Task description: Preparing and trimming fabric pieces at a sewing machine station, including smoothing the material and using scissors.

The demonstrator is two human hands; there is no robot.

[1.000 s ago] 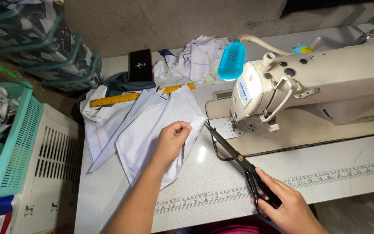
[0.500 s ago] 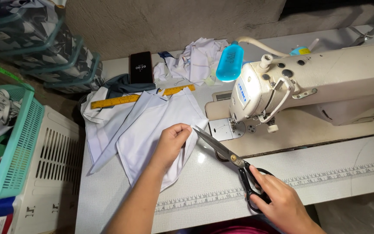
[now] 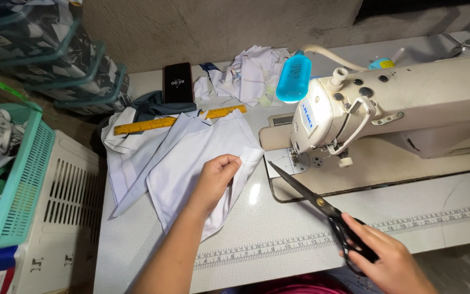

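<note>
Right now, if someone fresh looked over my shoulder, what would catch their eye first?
Most likely the long black scissors, gripped in the right hand at bottom right, blade tips aimed at the pale fabric that the left hand pinches at mid-table. Next, the big cream sewing machine filling the right side, with a bright blue bottle just behind its head.

You've got a rough grey concrete wall (image 3: 218,27) running along the back, white worktable (image 3: 278,239) with ruler strips printed near its front edge, teal plastic basket (image 3: 23,174) on a white slatted crate (image 3: 66,201) off to the side, stacked bins (image 3: 44,54) in the far corner
</note>
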